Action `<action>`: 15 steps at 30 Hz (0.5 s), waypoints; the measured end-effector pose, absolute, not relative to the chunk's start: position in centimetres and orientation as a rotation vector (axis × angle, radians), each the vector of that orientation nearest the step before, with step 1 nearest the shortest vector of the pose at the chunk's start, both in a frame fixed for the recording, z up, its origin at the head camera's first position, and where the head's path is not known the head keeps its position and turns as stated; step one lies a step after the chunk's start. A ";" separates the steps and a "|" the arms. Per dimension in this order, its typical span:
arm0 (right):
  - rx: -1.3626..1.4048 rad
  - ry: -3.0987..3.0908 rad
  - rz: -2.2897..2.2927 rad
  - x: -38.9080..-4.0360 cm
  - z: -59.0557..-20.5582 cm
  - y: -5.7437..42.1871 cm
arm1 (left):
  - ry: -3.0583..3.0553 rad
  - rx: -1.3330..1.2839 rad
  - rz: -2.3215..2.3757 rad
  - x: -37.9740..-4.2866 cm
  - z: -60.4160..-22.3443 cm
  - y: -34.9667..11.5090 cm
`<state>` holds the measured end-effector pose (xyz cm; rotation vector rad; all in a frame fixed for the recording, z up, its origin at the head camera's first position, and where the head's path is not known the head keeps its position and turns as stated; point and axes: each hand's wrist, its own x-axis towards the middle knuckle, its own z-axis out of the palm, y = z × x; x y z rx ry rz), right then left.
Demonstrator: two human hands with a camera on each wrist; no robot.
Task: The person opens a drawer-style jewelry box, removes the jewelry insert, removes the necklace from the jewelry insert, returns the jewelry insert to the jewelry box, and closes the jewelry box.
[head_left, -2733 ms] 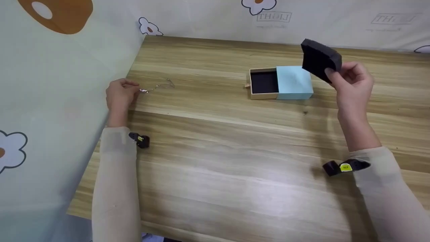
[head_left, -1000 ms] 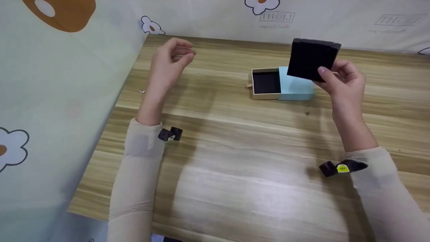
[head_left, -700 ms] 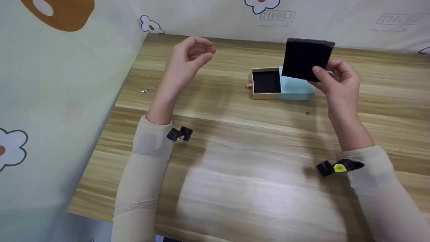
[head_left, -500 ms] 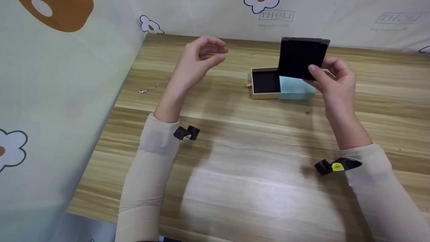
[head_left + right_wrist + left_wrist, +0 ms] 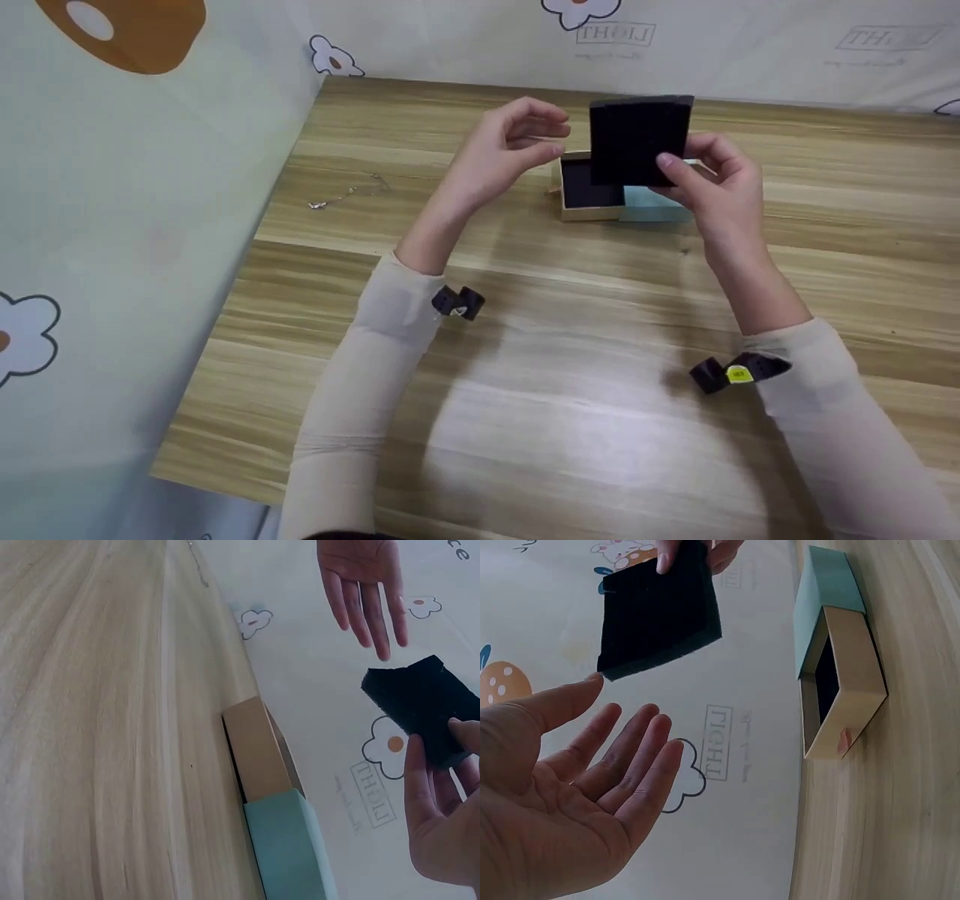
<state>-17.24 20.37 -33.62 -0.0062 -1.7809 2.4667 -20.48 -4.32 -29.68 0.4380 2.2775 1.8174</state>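
Observation:
My right hand (image 5: 724, 184) pinches a black foam pad (image 5: 637, 139) between thumb and fingers, raised above a small drawer box. The pad is squarish, with notched corners in the right wrist view. My left hand (image 5: 510, 146) is in the air just left of the pad, fingers loosely extended and holding nothing. The box has a light blue sleeve (image 5: 656, 206) and a tan drawer (image 5: 592, 214) pulled partly out to the left, its inside black. Part of the sleeve is hidden behind the pad and right hand. A thin silver chain with a small ornament (image 5: 318, 205) lies on the table at left.
The wood-grain table (image 5: 540, 360) ends at the left against a pale patterned curtain (image 5: 150, 247), which also hangs behind it. A small ribbon tab (image 5: 845, 741) sticks out from the drawer's front. Dark wrist cameras sit on both sleeves.
My left hand has left the silver chain, lifted and moved right to beside the foam pad. The right hand has brought the pad leftward and turned its flat face toward the head camera.

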 end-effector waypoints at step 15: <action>0.077 -2.049 2.431 -16.9 -34.2 19.7 | 2.228 0.314 1.779 -20.9 -31.7 -2.3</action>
